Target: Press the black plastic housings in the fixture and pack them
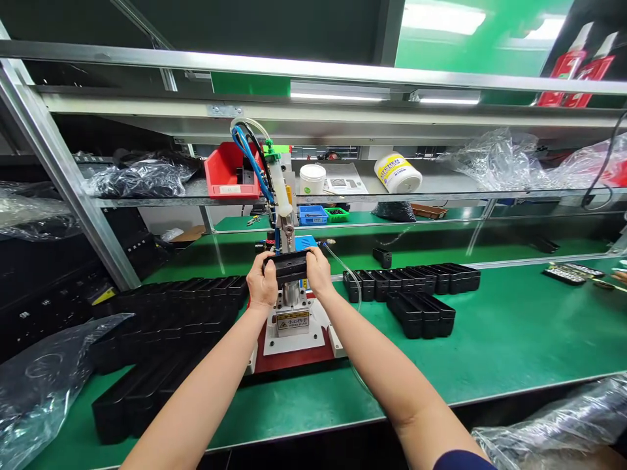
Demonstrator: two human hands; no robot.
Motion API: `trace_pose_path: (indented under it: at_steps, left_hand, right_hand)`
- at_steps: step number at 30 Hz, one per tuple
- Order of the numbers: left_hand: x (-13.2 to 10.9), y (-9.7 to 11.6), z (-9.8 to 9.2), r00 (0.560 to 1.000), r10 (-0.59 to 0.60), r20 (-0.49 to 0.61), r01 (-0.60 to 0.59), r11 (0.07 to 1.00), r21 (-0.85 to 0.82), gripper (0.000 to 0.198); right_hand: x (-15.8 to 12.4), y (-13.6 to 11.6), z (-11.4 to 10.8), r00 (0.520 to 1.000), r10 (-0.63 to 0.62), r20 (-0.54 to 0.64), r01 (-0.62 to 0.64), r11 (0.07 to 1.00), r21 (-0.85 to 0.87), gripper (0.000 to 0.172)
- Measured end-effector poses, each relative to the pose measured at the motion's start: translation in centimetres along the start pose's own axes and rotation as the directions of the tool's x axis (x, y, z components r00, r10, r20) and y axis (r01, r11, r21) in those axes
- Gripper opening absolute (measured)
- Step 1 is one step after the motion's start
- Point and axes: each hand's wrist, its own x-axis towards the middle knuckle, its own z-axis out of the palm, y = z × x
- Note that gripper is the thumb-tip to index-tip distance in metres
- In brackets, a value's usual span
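Between my two hands is a long black plastic box, held level in front of a bench press machine. My left hand is closed around its left end, and my right hand grips its right end. Below the box stands the machine's metal fixture, bearing a yellow warning label, on a white plate over a red base. The hands hide part of the box's ends. Whether the box touches the fixture I cannot tell.
Rows of similar black boxes fill the bench's left; more black boxes stand right of the machine. A clear air hose loops beside my right forearm. The shelf above holds a red bin, a white tub and plastic bags.
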Motion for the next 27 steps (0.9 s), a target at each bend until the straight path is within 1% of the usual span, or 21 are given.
trace_pose_path:
  at_steps: [4, 9, 14, 17, 19, 21, 23, 24, 25, 27]
  left_hand:
    - [0.3, -0.2, 0.0, 0.999, 0.025, 0.034, -0.025, 1.0, 0.008, 0.032]
    - [0.6, 0.0, -0.2, 0.997, 0.055, 0.056, -0.055, 0.998, -0.003, 0.03]
    - [0.3, -0.5, 0.0, 0.998, 0.062, 0.005, -0.062, 0.998, 0.016, 0.03]
    - [0.2, -0.2, 0.2, 0.995, 0.091, -0.037, -0.09, 0.995, 0.036, 0.028]
    - [0.1, 0.6, 0.0, 0.989, 0.133, -0.059, -0.13, 0.99, 0.046, 0.027]
    - [-0.2, 1.9, -0.4, 0.978, 0.195, -0.072, -0.192, 0.98, 0.049, 0.027]
    - [-1.1, 3.5, -1.3, 0.962, 0.263, -0.067, -0.26, 0.964, 0.046, 0.027]
    - [-1.7, 4.2, -1.8, 0.951, 0.304, -0.056, -0.302, 0.953, 0.042, 0.026]
    - [-2.5, 4.9, -2.4, 0.935, 0.353, -0.038, -0.352, 0.935, 0.036, 0.025]
    - [-4.2, 6.0, -3.6, 0.888, 0.46, 0.002, -0.46, 0.887, 0.032, 0.026]
  right_hand:
    - [0.0, 0.4, 0.0, 1.0, 0.014, -0.016, -0.014, 1.0, 0.001, 0.032]
    - [-0.2, 0.4, 0.1, 0.999, 0.026, -0.033, -0.025, 1.0, 0.018, 0.033]
    - [-0.1, 0.3, 0.2, 1.0, 0.027, -0.01, -0.027, 0.999, 0.036, 0.031]
    - [0.3, 0.0, 0.2, 1.0, 0.02, 0.0, -0.02, 0.997, 0.075, 0.029]
    - [0.2, -0.7, -0.1, 1.0, 0.004, -0.002, -0.004, 0.993, 0.116, 0.029]
    - [-0.5, -1.7, -0.6, 0.999, -0.027, -0.017, 0.029, 0.988, 0.155, 0.03]
    - [-2.0, -2.7, -1.5, 0.998, -0.055, -0.03, 0.06, 0.974, 0.218, 0.033]
    - [-3.0, -3.1, -2.0, 0.998, -0.049, -0.025, 0.055, 0.959, 0.279, 0.032]
    - [-4.2, -3.4, -2.6, 1.0, -0.022, -0.003, 0.022, 0.934, 0.357, 0.031]
    - [-6.7, -3.7, -3.8, 0.992, 0.078, 0.103, -0.121, 0.84, 0.529, 0.028]
